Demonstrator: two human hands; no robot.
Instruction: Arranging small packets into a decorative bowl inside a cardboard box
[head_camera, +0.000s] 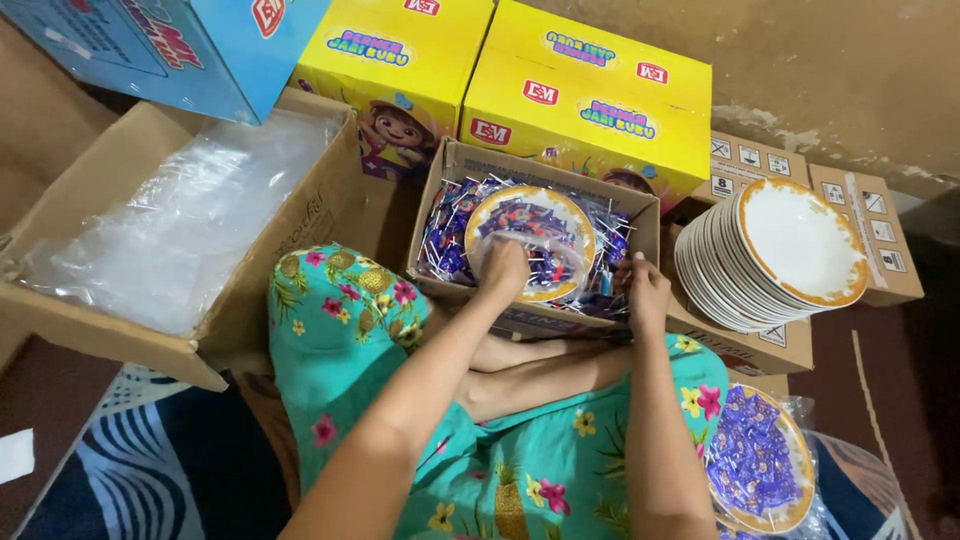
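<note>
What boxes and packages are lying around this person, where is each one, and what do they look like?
Blue box: top left, tilted, glossy.
Two yellow boxes: top centre, side by side, cartoon pictures.
Big brown box: left, open, clear plastic bags inside.
Small brown box: centre, open, purple-wrapped sweets and a plate inside; both hands reach in.
Brown cartons: right, with white labels, under stacked plates.

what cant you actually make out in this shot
- Head view: the left hand lies on the plate in the candy box; its palm hides what the fingers grip.
- Right hand: fingertips buried among wrapped candies, grip unclear.
- Stack of plates: count too fine to tell.
- Filled plate at lower right: cut off by the bottom edge.
</note>
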